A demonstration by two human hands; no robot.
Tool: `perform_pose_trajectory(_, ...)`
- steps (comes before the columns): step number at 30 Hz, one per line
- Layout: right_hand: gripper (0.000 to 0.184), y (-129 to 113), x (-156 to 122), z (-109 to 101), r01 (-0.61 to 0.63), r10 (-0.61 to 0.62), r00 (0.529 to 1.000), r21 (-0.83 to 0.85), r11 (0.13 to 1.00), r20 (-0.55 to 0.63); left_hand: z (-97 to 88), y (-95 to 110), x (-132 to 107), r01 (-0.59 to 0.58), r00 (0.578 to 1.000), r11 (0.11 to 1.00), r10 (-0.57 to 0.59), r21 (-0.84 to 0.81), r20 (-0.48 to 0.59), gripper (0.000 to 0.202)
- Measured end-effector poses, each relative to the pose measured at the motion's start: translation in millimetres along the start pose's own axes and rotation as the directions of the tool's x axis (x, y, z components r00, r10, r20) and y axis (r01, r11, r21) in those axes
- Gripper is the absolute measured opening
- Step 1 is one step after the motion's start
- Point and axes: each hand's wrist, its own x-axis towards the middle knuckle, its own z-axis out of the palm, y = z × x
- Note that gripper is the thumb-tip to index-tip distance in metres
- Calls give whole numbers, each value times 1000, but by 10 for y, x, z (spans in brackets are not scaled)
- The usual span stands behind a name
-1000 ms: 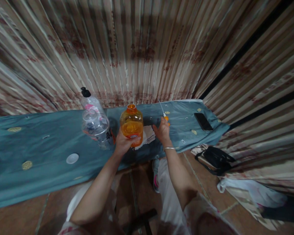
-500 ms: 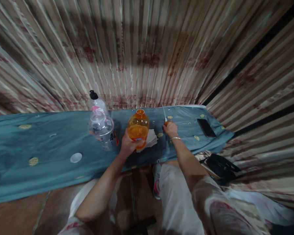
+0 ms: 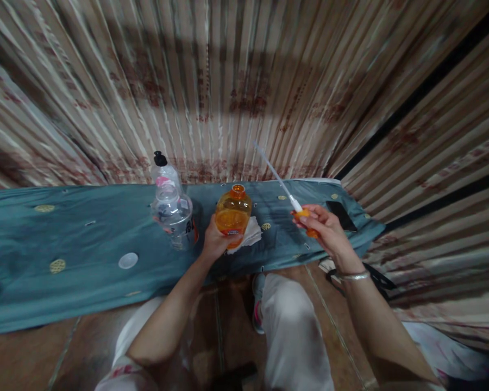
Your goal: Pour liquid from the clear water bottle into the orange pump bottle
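Observation:
My left hand (image 3: 215, 243) is wrapped round the lower part of an orange translucent bottle (image 3: 233, 213) that stands uncapped on the teal cloth (image 3: 65, 239). My right hand (image 3: 324, 228) is raised to the right of the bottle and grips an orange pump top (image 3: 305, 217) whose long clear tube (image 3: 275, 172) points up and to the left. A white tissue (image 3: 250, 233) lies under and beside the bottle.
A clear bottle (image 3: 173, 217) and a taller bottle with a black cap (image 3: 163, 169) stand left of the orange one. A white lid (image 3: 128, 260) lies on the cloth farther left. A black phone (image 3: 342, 214) rests behind my right hand. Striped curtains hang behind.
My right hand has closed on the pump top, lifted it off the cloth and drawn it toward me and to the right. The left hand stays on the orange bottle.

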Motion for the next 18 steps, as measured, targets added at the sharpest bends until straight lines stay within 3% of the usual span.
perform_pose_trajectory(4, 47, -401, -325, -346, 40, -35, 998, -110, 993, 50, -1, 20, -12, -1, 1000, 1000, 1, -11, 12, 75)
perform_pose_trajectory(8, 46, -756, -448, -589, 116, -106, 993, -304, 946, 51, 1, 51, -25, -2, 1000, 1000, 2, -16, 9, 74)
perform_pose_trajectory(15, 52, -1199, -492, -709, 197, -162, 980, -548, 813, 111, 6, 64, -33, 9, 1000, 999, -8, -37, 18, 75)
perform_pose_trajectory(18, 59, -1446, -470, -749, 160, -90, 985, -614, 773, 144, 7, 55, -32, 5, 1000, 999, -4, -38, 19, 73)
